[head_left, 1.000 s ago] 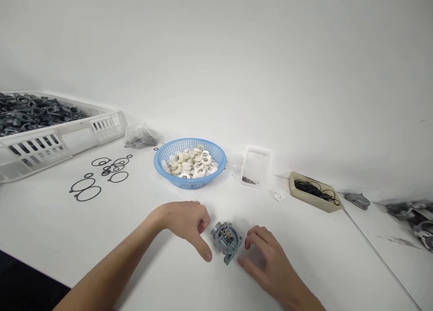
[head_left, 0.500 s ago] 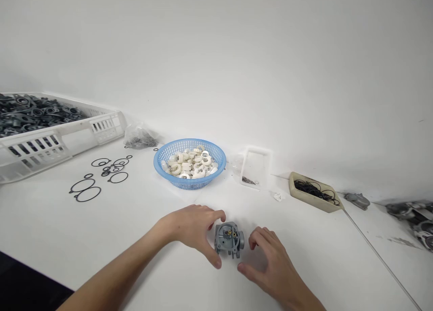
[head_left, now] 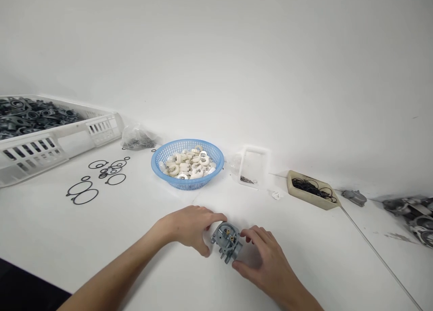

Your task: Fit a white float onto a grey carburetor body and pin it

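Note:
A grey metal carburetor body (head_left: 224,240) sits on the white tabletop between my hands, its round open face with small brass jets turned up. My right hand (head_left: 265,259) has its index finger and thumb on either side of the body's right end, gripping it. To the left, my left hand (head_left: 194,230) curves with finger and thumb apart. Its index fingertip is at the body's top edge, and whether it touches cannot be made out. The thumb is clear of the metal.
A blue basket (head_left: 154,166) of white plastic parts stands ahead. Left are black rubber rings (head_left: 85,196), a plastic bag (head_left: 138,137) and a white crate (head_left: 76,137) of metal parts. Rightward are a white tray (head_left: 255,160), a beige tray (head_left: 313,202) of rings and metal parts (head_left: 414,216).
The carburetor body has turned clockwise and shifted slightly left. My right hand has closed in on its right end, while my left thumb has drawn back from it.

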`<state>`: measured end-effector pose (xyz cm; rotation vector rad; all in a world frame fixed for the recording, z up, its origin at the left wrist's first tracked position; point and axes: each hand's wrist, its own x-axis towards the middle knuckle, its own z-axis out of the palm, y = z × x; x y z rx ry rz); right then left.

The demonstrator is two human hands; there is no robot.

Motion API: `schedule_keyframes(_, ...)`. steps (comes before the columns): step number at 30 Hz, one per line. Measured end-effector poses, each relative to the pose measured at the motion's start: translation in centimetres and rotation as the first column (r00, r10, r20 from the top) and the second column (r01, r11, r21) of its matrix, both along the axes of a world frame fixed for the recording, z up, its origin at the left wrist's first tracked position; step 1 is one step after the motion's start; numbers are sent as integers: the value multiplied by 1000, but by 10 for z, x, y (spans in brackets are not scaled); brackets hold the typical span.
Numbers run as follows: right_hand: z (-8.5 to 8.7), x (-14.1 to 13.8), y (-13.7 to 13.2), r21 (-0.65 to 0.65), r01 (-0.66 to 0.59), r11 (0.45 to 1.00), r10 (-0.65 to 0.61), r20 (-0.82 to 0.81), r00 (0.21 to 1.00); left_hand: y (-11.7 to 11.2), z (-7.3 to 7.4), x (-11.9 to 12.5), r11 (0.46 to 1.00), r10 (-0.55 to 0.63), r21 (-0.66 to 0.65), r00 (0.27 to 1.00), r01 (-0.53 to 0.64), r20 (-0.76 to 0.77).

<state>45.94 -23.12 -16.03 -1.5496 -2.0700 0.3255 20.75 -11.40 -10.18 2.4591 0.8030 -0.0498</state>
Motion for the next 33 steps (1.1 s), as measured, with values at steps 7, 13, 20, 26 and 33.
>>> schedule_keyframes(7, -2, 0, 0, -13, -36, 999, 36, -11, 999, 2, -4, 4, 1000, 19, -19, 1000, -19, 5)
schedule_keyframes(13, -2, 18, 4, -16, -28, 999, 28, -15, 1000, -1, -16, 18, 1000, -18, -12, 999, 18, 48)
schedule_keyframes(20, -3, 30, 8, -62, -44, 997, 46, 32, 998, -10, -16, 23, 1000, 4, -31, 998, -2, 64)
schedule_keyframes(26, -32, 40, 13, -17, -31, 999, 32, 42, 999, 9, 47, -22, 967, 250, -61, 882, -247, 400)
schedule_keyframes(33, -41, 46, 13, 97, -1, 995, 4, -40, 999, -38, 115, -43, 953, 234, -13, 708, -303, 666)
